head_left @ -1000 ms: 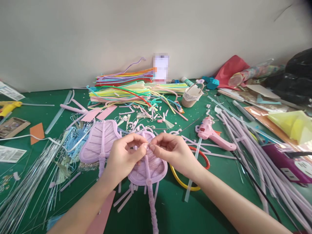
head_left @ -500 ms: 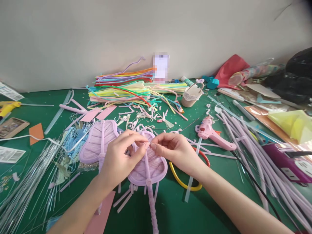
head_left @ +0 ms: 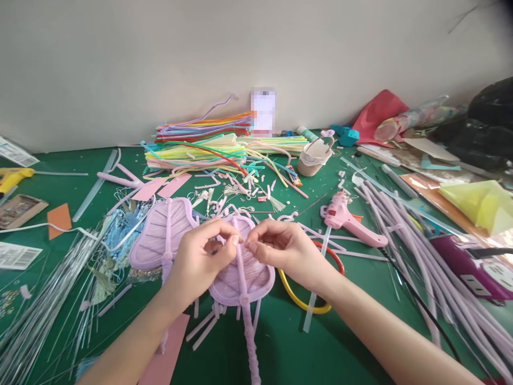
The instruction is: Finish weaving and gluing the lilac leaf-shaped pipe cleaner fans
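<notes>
My left hand (head_left: pixel 208 248) is closed in a pinch over a lilac pipe-cleaner fan (head_left: pixel 242 283), thumb and forefinger together. Facing it, my right hand (head_left: pixel 282 248) pinches too, its fingertips a short gap away above the same fan. Whatever sits between the fingertips of either hand is too small to make out. The fan lies on the green table, its wrapped handle (head_left: pixel 251 342) pointing towards me. Left of it rests a second lilac fan (head_left: pixel 160 235), partly covered by my left hand and forearm.
A pink glue gun (head_left: pixel 344 216) lies to the right, near a bundle of lilac pipe cleaners (head_left: pixel 420 267). Bundled coloured pipe cleaners (head_left: pixel 196 152) and a small cup (head_left: pixel 315 160) stand at the back. Thin wires (head_left: pixel 52 305) and blue tassels (head_left: pixel 124 230) spread on the left.
My hands have drawn slightly apart; the fingertips, which nearly met before, now have a small gap between them. The fans have stayed in place.
</notes>
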Available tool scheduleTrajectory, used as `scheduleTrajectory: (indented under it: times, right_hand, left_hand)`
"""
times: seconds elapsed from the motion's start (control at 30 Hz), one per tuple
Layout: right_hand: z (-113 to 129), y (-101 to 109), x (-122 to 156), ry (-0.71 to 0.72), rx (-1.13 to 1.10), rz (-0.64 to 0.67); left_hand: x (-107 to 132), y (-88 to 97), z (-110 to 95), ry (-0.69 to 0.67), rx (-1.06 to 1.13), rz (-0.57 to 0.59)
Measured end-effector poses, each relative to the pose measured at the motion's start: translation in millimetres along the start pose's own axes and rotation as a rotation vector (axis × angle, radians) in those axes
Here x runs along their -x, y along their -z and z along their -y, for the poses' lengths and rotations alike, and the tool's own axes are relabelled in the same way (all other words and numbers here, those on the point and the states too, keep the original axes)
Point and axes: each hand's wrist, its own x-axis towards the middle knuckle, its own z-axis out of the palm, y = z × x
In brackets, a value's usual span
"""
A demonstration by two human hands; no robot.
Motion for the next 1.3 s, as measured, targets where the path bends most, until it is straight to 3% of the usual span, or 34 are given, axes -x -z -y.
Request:
scheduleTrajectory:
  times: [0.1, 0.2, 0.4, 0.53, 0.67, 0.8, 0.9, 1.07, 1.3]
  right_hand:
    - [5.1, 6.2, -0.5, -0.019, 0.004, -0.011]
    - [17.7, 20.1, -2.9, -0.019, 0.184, -0.078]
    - [44.1, 63.2, -27.6, 0.047, 1.038, -0.414]
    - [40.3, 86.6, -52.7, 0.035, 1.418, -0.482]
    - [30.5, 95.1, -61.5, 0.025, 1.576, -0.419]
    - [27.5, 93.0, -51.3, 0.07, 1.615, -0.487]
    - [25.5, 90.9, -39.4, 0.137, 1.615, -0.521]
    - [18.1, 87.1, -20.5, 0.205, 1.539, -0.512]
    - [19.7, 82.1, -8.8, 0.216, 1.438, -0.481]
  left_hand:
    - [-1.6, 2.3, 4.4, 0.167, 0.22, -0.017]
    - [-3.9, 2.7, 10.0, 0.252, 0.413, -0.027]
    - [-8.6, 0.5, 9.9, 0.368, 0.693, -0.003]
    - [-8.3, 1.0, 6.9, 0.406, 0.742, 0.032]
    - [-5.8, 2.9, 9.5, 0.304, 0.462, -0.005]
    - [-10.3, 3.2, 25.5, -0.056, -0.176, -0.195]
    - [-19.0, 1.0, 41.6, -0.208, -0.435, -0.221]
    - [-32.1, -2.8, 53.4, -0.237, -0.541, -0.18]
    - [-37.4, -3.4, 51.6, -0.123, -0.561, -0.093]
